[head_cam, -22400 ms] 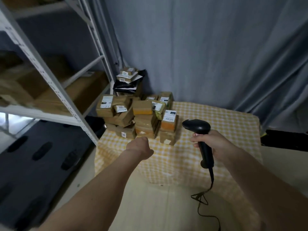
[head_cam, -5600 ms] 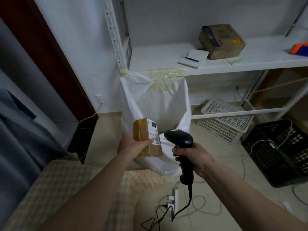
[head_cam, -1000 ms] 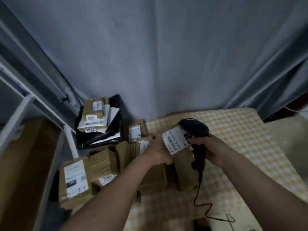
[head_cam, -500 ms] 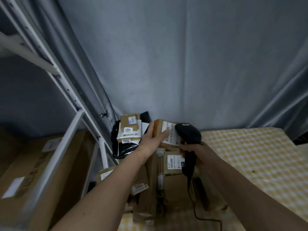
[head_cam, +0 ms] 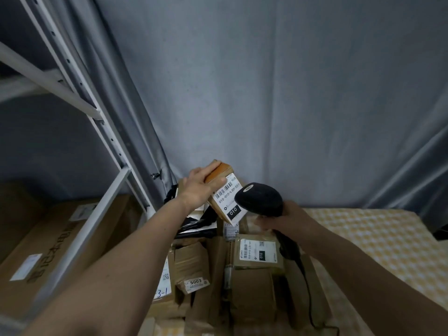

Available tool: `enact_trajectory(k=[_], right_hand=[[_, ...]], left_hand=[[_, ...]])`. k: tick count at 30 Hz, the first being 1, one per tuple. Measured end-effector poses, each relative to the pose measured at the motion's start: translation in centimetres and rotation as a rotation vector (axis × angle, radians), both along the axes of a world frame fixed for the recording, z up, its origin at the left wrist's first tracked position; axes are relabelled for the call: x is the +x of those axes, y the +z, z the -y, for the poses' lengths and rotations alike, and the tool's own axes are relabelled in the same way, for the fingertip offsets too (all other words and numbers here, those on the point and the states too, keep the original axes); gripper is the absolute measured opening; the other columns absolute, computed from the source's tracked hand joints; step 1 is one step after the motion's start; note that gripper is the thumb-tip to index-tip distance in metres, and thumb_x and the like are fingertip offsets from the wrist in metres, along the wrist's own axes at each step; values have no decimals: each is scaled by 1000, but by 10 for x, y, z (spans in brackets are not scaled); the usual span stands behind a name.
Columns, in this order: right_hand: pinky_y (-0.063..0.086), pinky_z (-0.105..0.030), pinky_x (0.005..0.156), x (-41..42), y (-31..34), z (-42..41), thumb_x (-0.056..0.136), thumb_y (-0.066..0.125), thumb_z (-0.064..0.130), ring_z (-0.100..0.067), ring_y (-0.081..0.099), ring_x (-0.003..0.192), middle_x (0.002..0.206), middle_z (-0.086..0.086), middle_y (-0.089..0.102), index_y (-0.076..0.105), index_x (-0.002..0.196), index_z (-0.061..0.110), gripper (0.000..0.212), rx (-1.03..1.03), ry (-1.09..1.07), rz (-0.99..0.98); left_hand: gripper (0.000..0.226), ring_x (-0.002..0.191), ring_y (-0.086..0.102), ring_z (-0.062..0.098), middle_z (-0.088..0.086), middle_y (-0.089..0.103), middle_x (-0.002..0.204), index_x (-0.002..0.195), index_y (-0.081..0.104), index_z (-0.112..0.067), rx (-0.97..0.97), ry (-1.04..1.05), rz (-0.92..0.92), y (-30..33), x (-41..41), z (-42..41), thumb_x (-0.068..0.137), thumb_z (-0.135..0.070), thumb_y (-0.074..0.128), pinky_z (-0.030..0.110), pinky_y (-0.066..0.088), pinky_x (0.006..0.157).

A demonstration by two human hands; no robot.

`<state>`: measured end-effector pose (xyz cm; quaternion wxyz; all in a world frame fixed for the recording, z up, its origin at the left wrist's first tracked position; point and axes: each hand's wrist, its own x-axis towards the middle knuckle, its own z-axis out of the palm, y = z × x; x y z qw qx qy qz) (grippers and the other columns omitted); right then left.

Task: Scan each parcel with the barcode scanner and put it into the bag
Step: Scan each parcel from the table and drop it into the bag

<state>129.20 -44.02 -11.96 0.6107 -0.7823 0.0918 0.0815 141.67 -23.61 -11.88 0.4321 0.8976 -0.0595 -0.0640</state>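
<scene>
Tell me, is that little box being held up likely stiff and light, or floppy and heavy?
Probably stiff: the parcel keeps sharp cardboard edges in the left hand. Likely light, since one hand holds it aloft by one end. Its white label looks smooth, so perhaps slippery there.

The held parcel is matt brown cardboard with a smooth white paper label; the barcode scanner is black plastic, matt with a faint sheen; the piled parcels are dull kraft cardboard under glossy tape, each with a paper label; a black mailer bag looks like shiny plastic film; the surface wears a yellow checked cloth, soft and matt; the curtain is grey fabric with a slight sheen; the shelf frame is white painted metal.
</scene>
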Motion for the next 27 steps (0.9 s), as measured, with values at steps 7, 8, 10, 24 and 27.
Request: enact_trajectory(k=[7, 8, 10, 24, 27], right_hand=[[49, -21, 64, -2, 14, -7, 81, 70, 5, -13, 63, 71, 78, -5, 69, 68, 100, 10, 20, -64, 63, 37], [48, -24, 66, -2, 15, -8, 81, 69, 5, -15, 63, 72, 78, -6, 68, 68, 100, 9, 20, -64, 72, 38], [48, -27, 67, -2, 18, -12, 81, 69, 6, -17, 61, 72, 77, -7, 66, 67, 100, 9, 19, -74, 79, 35], [50, -29, 69, -2, 13, -37, 80, 71, 6, -13, 60, 66, 71, -4, 65, 67, 99, 14, 21, -12, 57, 49], [49, -24, 64, 0, 11, -41, 79, 71, 4, -11, 60, 62, 65, 0, 64, 67, 98, 16, 22, 17, 39, 40]], left_hand=[[58, 136, 28, 27, 0, 32, 144, 128, 46, -62, -6, -37, 11, 17, 9, -5, 77, -54, 72, 48, 25, 117], [57, 136, 28, 27, 0, 32, 143, 129, 46, -60, -12, -38, 8, 18, 8, -6, 80, -50, 72, 48, 25, 117], [56, 135, 29, 29, -1, 32, 142, 126, 45, -63, -35, -34, 5, 19, 9, -9, 80, -47, 73, 50, 29, 115], [58, 140, 17, 27, 3, 27, 148, 138, 42, -50, -17, -49, 1, 17, 7, -29, 87, -43, 67, 45, 16, 120], [58, 140, 22, 28, 4, 30, 146, 136, 44, -53, -31, -38, -20, 11, 13, -32, 84, -47, 69, 48, 20, 119]])
